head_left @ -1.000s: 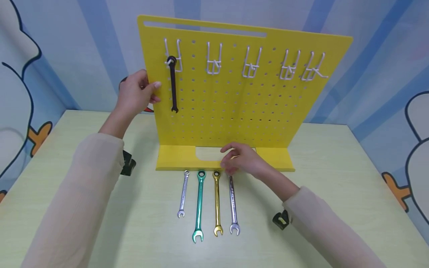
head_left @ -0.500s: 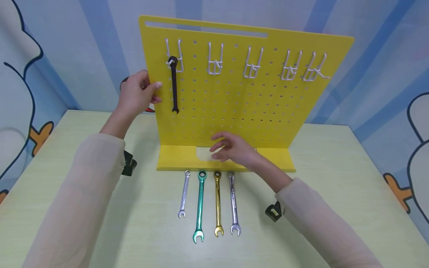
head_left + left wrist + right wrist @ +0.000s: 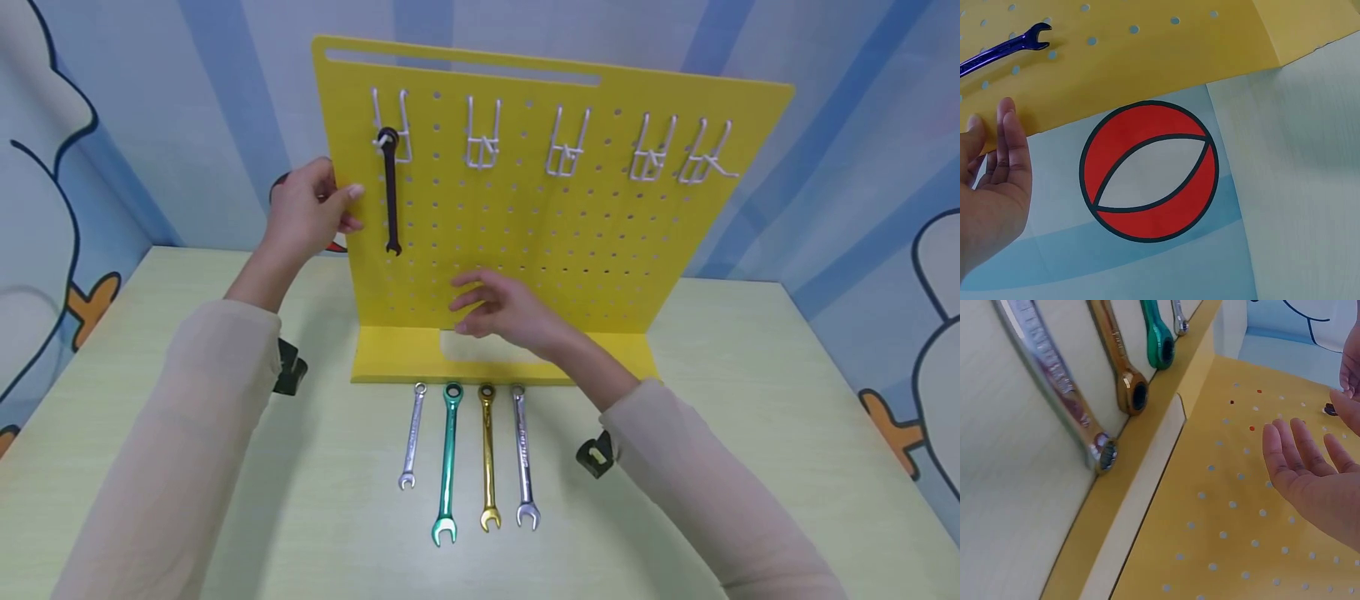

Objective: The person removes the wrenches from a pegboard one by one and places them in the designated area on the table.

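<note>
My left hand (image 3: 303,208) pinches the left edge of a yellow pegboard (image 3: 517,212), thumb on its front face. Close to that thumb, a black combination wrench (image 3: 391,196) hangs by its ring end from the leftmost white hook. My right hand (image 3: 510,312) is in front of the lower board, fingers loosely bent and holding nothing. Below it on the table lie a small silver wrench (image 3: 412,437), a green wrench (image 3: 448,458), a gold wrench (image 3: 488,458) and a larger silver wrench (image 3: 523,454). Their ring ends point toward the board's base (image 3: 397,354).
Several white wire hooks run along the board's top, among them a hook (image 3: 482,142) right of the black wrench. The far right hook (image 3: 701,158) has its prong turned sideways. The pale table (image 3: 750,433) extends on both sides, with a patterned wall behind.
My right hand has lifted away from the ring end of the larger silver wrench, moving up and left in front of the board. The left hand keeps its hold on the edge.
</note>
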The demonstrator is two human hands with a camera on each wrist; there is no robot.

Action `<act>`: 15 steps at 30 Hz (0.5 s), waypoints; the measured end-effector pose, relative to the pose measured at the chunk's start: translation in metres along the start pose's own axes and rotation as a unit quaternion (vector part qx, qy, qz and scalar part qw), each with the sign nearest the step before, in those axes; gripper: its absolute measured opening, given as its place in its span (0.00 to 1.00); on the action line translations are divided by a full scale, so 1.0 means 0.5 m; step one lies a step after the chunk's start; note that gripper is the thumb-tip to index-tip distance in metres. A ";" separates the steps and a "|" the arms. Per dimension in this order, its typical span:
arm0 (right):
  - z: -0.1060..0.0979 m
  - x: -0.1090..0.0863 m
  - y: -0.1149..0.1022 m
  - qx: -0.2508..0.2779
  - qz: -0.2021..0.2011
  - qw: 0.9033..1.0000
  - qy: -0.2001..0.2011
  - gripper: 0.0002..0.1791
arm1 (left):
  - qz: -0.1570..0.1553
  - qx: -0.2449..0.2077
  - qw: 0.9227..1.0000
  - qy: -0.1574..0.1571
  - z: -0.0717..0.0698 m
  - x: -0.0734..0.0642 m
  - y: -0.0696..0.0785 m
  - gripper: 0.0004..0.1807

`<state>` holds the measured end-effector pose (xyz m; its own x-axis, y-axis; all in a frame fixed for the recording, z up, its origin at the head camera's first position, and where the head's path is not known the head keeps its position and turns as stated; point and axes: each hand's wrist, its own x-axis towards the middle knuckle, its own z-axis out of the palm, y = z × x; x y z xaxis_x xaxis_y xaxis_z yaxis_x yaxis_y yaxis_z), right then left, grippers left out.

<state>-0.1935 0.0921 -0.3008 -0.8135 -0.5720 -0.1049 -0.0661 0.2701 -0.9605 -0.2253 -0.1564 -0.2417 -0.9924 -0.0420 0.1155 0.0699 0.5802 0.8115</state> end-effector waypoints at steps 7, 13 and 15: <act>0.002 0.017 -0.023 0.012 -0.010 1.000 -0.002 0.30 | -0.002 -0.006 1.000 0.000 0.002 0.000 -0.001 0.14; 0.004 0.031 -0.046 0.004 -0.026 1.000 -0.001 0.29 | -0.002 -0.006 1.000 0.001 0.001 0.000 -0.001 0.14; 0.004 0.035 -0.053 0.007 -0.029 1.000 0.000 0.30 | 0.000 -0.007 1.000 0.000 0.001 0.001 -0.001 0.14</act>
<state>-0.2046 0.0733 -0.2779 -0.8082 -0.5870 -0.0481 -0.1057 0.2250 -0.9686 -0.2257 -0.1564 -0.2423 -0.9924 -0.0423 0.1156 0.0712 0.5689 0.8194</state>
